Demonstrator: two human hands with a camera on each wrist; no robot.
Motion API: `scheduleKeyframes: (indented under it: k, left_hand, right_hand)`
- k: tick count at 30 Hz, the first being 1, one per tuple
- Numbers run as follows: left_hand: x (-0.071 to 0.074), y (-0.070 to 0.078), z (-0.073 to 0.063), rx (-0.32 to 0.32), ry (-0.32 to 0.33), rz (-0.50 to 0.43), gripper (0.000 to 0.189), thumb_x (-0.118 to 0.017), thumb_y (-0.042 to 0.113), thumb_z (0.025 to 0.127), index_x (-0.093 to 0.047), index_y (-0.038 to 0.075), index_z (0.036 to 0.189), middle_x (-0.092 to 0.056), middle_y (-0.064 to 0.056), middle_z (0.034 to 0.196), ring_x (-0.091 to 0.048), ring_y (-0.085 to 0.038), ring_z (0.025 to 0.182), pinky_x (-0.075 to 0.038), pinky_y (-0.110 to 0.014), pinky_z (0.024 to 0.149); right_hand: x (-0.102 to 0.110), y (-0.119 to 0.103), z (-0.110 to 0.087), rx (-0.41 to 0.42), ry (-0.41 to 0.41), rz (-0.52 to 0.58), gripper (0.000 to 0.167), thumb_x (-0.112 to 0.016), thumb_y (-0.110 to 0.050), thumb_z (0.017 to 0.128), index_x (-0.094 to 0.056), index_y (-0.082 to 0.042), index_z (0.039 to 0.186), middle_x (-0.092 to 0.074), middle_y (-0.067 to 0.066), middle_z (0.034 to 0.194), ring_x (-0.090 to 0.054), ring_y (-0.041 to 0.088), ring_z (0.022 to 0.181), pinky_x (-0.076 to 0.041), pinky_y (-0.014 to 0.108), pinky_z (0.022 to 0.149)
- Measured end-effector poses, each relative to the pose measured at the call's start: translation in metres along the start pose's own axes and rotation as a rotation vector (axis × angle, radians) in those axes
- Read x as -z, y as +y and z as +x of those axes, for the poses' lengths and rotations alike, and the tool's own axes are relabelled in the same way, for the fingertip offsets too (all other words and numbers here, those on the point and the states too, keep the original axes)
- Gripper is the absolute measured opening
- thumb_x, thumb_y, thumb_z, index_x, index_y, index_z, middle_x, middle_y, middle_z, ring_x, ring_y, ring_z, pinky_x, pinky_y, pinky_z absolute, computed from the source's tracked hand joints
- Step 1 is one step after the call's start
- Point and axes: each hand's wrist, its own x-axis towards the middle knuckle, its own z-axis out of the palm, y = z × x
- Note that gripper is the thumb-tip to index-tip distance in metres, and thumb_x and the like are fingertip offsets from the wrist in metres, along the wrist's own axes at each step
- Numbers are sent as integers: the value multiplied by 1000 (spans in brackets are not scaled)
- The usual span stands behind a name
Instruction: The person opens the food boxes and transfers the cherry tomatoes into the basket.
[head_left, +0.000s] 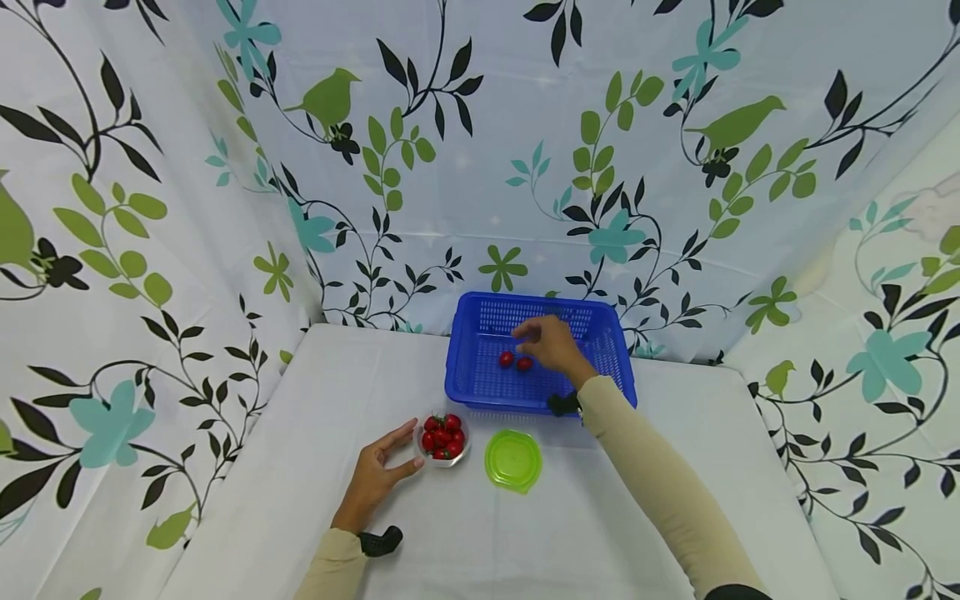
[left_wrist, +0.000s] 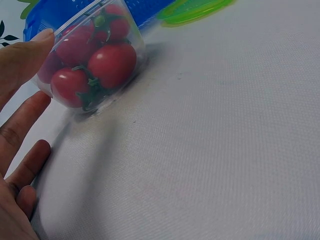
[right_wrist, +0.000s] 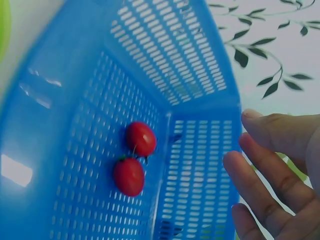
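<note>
Several red cherry tomatoes fill a small clear plastic container on the table. My left hand is at the container's left side, thumb and fingers spread, with fingertips right at its wall. Over the blue plastic basket hovers my right hand, fingers loosely bent and nothing between them. Two more cherry tomatoes lie close together on the basket floor, below the right fingertips. In the right wrist view, green stem bits show on them.
A bright green plastic lid lies on the white-covered table, right of the container and in front of the basket. Behind the table hangs a leaf-and-bird patterned curtain, close to the basket's back edge.
</note>
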Motion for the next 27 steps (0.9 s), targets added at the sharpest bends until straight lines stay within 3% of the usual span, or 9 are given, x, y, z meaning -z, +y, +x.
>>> scheduleKeyframes:
  k: [7, 15, 22, 27]
  left_hand:
    - [1, -3, 1, 0, -2, 17, 67, -86, 17, 91, -59, 27, 152, -58, 0, 158, -47, -28, 153, -20, -59, 132]
    - [1, 0, 1, 7, -10, 18, 68, -85, 17, 92, -58, 25, 153, -57, 0, 160, -46, -27, 154, -21, -57, 132]
    - [0, 0, 1, 8, -5, 20, 68, -85, 18, 91, -58, 26, 153, -57, 0, 160, -46, -28, 154, -19, -61, 131]
    - [0, 1, 1, 6, -1, 20, 67, -85, 19, 91, -59, 26, 152, -58, -1, 159, -46, -28, 153, -19, -61, 131]
  right_hand:
    - [-4, -12, -15, 48, 49, 22, 29, -79, -10, 96, -76, -13, 125, -76, 9, 129, -74, 27, 113, -62, 44, 97]
    - [-16, -27, -32, 81, 171, 31, 28, -81, -16, 96, -77, -17, 123, -77, 5, 124, -74, 29, 112, -63, 46, 91]
    - [-29, -36, -49, 105, 242, 32, 35, -83, -22, 94, -75, -19, 128, -76, 2, 126, -73, 28, 116, -62, 45, 94]
    - [-39, -41, -63, 170, 316, 7, 41, -86, -23, 92, -74, -20, 131, -76, 5, 127, -72, 30, 115, -58, 50, 101]
